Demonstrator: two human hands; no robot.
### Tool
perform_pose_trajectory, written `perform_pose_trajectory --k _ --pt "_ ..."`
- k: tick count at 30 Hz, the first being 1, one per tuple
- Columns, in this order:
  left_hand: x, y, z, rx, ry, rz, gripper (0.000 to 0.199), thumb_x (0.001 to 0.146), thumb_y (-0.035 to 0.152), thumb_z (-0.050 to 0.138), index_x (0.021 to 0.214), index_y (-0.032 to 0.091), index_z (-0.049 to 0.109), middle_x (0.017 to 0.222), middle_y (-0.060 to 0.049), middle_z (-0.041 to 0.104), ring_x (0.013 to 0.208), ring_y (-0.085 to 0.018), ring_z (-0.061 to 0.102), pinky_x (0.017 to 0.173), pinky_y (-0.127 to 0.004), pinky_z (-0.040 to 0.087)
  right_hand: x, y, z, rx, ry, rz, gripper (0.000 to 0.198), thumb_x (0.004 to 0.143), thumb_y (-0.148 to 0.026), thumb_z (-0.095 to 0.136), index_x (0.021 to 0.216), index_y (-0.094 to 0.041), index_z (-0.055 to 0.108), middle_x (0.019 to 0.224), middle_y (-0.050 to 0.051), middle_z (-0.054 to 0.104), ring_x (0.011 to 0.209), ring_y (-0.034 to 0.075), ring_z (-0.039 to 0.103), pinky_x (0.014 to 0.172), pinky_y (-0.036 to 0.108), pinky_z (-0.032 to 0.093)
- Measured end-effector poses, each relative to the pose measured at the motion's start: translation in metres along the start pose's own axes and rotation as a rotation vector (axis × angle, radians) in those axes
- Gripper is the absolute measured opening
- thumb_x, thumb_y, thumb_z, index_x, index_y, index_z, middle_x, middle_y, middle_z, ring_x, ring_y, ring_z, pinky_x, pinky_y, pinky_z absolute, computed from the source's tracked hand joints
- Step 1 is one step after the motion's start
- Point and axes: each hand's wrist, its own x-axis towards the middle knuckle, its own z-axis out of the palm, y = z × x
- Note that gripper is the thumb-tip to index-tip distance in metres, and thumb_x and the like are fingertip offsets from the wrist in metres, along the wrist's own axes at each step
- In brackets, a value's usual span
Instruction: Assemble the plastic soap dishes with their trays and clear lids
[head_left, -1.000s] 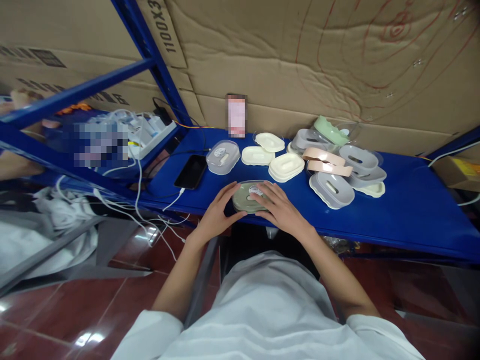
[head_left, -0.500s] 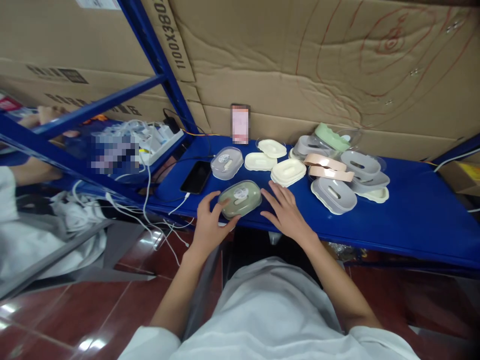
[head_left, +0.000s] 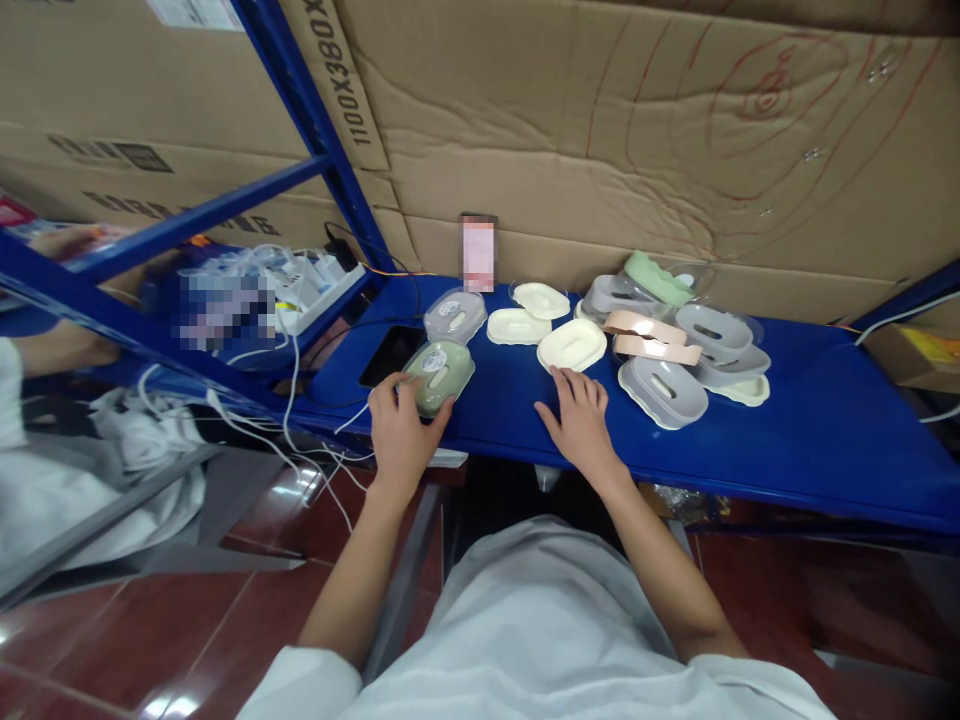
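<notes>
My left hand (head_left: pixel 401 430) is closed round the near left side of a green soap box (head_left: pixel 448 378) with a clear lid and a round label. Behind that box, a grey-lilac soap box (head_left: pixel 454 317), also lidded, rests against or very near it. My right hand (head_left: pixel 579 415) is open, palm down, fingers slightly bent and thumb apart. Its fingertips lie at the front edge of a cream oval soap dish part (head_left: pixel 571 346); whether they touch it I cannot tell. Two more cream pieces, a tray (head_left: pixel 517 327) and an oval insert (head_left: pixel 541 300), lie behind.
To the right lie grey soap dishes (head_left: pixel 664 392), pinkish bands (head_left: pixel 660 348) and a green piece (head_left: pixel 660 278), piled together. A dark phone (head_left: pixel 391 355) lies left; another phone (head_left: pixel 478 252) leans on cardboard. White cables (head_left: pixel 289 440) hang at left, near another person's arm (head_left: pixel 67 350).
My left hand has moved the green soap box left, up to the grey-lilac one. My right hand has shifted slightly right, away from the green box to the cream part.
</notes>
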Motion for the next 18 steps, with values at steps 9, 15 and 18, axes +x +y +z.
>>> perform_pose_trajectory --k 9,15,18 --pt "0.030 0.026 0.012 -0.035 0.002 0.021 0.043 0.097 0.037 0.065 0.134 0.016 0.056 0.144 -0.024 0.054 0.141 -0.044 0.050 0.115 -0.064 0.043 -0.004 0.003 -0.003 0.030 0.011 -0.090 0.036 0.110 -0.029 0.047 0.137 -0.020 0.068 0.126 0.017 0.066 0.119 0.032 0.058 0.107 0.056 0.043" --pt "-0.001 0.077 0.019 -0.224 -0.317 0.369 0.039 0.106 0.036 0.054 0.144 0.027 0.056 0.151 -0.014 0.060 0.141 -0.033 0.057 0.118 -0.054 0.046 -0.004 0.000 -0.017 0.223 -0.111 -0.316 0.038 0.108 -0.016 0.043 0.132 -0.022 0.071 0.132 0.014 0.069 0.127 0.027 0.060 0.109 0.047 0.048" --pt "-0.012 0.075 0.028 -0.267 -0.456 0.369 0.040 0.106 0.044 0.057 0.141 0.025 0.059 0.153 -0.014 0.060 0.141 -0.033 0.058 0.116 -0.054 0.049 -0.003 -0.001 -0.021 0.281 -0.040 -0.298 0.039 0.108 -0.018 0.043 0.134 -0.025 0.071 0.132 0.012 0.070 0.125 0.027 0.062 0.107 0.046 0.051"
